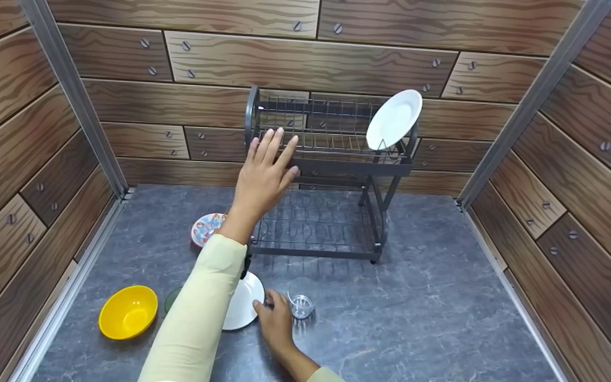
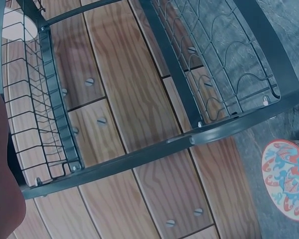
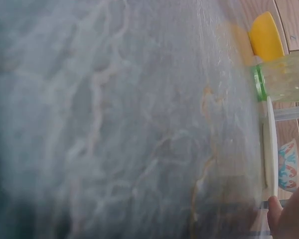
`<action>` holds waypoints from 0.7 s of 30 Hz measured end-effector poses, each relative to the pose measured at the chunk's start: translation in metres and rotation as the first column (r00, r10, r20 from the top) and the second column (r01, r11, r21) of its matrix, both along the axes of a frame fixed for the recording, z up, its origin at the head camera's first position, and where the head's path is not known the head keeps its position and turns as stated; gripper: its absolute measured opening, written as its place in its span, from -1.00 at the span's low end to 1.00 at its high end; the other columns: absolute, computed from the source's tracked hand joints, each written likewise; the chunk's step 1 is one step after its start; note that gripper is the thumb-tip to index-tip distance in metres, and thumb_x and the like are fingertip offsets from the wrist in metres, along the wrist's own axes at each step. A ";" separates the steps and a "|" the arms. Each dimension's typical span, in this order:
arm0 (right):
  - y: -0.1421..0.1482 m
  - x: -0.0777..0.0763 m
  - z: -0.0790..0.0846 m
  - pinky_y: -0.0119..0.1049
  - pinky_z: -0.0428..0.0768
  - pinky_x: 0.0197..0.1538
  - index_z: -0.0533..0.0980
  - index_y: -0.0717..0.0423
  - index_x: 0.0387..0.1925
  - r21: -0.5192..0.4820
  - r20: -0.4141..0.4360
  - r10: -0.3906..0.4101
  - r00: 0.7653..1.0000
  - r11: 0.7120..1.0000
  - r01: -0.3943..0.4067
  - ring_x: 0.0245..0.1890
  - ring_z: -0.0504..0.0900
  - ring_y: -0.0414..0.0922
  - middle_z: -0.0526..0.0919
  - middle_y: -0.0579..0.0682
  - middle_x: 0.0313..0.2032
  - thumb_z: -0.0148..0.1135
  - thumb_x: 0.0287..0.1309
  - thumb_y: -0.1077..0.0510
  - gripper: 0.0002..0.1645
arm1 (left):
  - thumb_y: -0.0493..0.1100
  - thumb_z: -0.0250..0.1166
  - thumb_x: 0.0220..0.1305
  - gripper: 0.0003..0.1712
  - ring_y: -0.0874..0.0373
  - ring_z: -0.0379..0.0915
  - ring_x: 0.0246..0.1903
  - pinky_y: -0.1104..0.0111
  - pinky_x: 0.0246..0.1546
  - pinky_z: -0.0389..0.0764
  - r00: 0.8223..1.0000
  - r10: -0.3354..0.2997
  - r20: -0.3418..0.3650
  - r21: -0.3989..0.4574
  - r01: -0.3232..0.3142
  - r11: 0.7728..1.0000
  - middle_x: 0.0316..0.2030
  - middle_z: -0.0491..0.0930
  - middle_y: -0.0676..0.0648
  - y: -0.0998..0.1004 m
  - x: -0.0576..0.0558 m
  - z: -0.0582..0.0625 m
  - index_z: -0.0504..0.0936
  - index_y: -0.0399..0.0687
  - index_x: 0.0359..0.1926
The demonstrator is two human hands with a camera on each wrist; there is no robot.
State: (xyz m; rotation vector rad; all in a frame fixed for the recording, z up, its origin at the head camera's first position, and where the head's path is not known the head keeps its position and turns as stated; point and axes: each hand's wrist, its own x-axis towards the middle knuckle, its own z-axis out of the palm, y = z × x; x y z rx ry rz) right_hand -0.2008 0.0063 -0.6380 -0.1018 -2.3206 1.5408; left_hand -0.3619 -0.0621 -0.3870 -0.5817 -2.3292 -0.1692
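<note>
My left hand (image 1: 263, 178), fingers straight and spread, is over the front left of the upper tier of a dark metal dish rack (image 1: 332, 167) and holds nothing. In the left wrist view only part of that hand shows, beside the wire rack. Lower down, my right hand (image 1: 278, 321) pinches the right rim of a white plate (image 1: 246, 302) lying on the floor surface; the left sleeve covers part of that plate. A clear glass (image 1: 301, 306) stands just right of the right hand. Another white plate (image 1: 395, 119) leans upright at the rack's right end.
A yellow bowl (image 1: 128, 313) sits at the left. Beside it a greenish clear jar (image 3: 284, 79) is mostly behind the left sleeve. A red-and-blue patterned bowl (image 2: 289, 179) stands left of the rack. Wood-patterned walls (image 1: 305, 63) enclose the grey marbled surface (image 1: 417, 313).
</note>
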 end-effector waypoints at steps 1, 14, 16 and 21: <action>0.000 -0.001 -0.001 -0.23 0.54 -0.10 0.60 0.30 -0.12 -0.003 0.009 -0.004 1.000 1.000 0.004 -0.23 0.57 -0.05 0.62 0.08 -0.26 0.41 -0.07 0.17 -0.57 | 0.23 -0.22 0.46 -0.32 0.04 -0.32 0.48 0.15 0.46 -0.34 1.000 0.001 0.005 -0.002 -0.001 1.000 0.50 -0.11 -0.07 0.000 0.000 0.000 -0.07 0.24 0.51; -0.009 -0.019 -0.007 -0.28 0.50 -0.24 0.60 0.28 -0.14 0.025 0.034 -0.086 0.996 0.996 0.086 -0.37 0.54 -0.13 0.60 0.01 -0.40 0.45 -0.19 0.29 -0.55 | 0.19 -0.17 0.46 -0.33 0.02 -0.29 0.48 0.13 0.46 -0.31 1.000 0.016 -0.010 0.000 -0.016 1.000 0.48 -0.07 -0.08 0.000 0.000 0.000 -0.04 0.23 0.51; -0.010 -0.020 -0.008 -0.29 0.50 -0.24 0.60 0.27 -0.13 0.013 0.047 -0.088 0.995 0.996 0.088 -0.37 0.53 -0.14 0.61 0.00 -0.39 0.44 -0.20 0.32 -0.55 | 0.19 -0.17 0.46 -0.33 0.02 -0.28 0.48 0.13 0.46 -0.31 1.000 0.016 -0.016 0.004 -0.016 1.000 0.48 -0.05 -0.09 0.000 0.000 -0.001 -0.03 0.23 0.50; -0.009 -0.022 -0.010 -0.36 0.53 -0.29 0.58 0.34 -0.13 -0.045 0.006 -0.069 0.998 0.997 0.069 -0.40 0.54 -0.15 0.64 0.04 -0.35 0.37 -0.23 0.46 -0.54 | 0.21 -0.19 0.46 -0.33 0.03 -0.30 0.48 0.13 0.46 -0.33 1.000 0.019 -0.010 0.001 -0.019 1.000 0.49 -0.07 -0.08 0.001 0.001 0.000 -0.04 0.24 0.51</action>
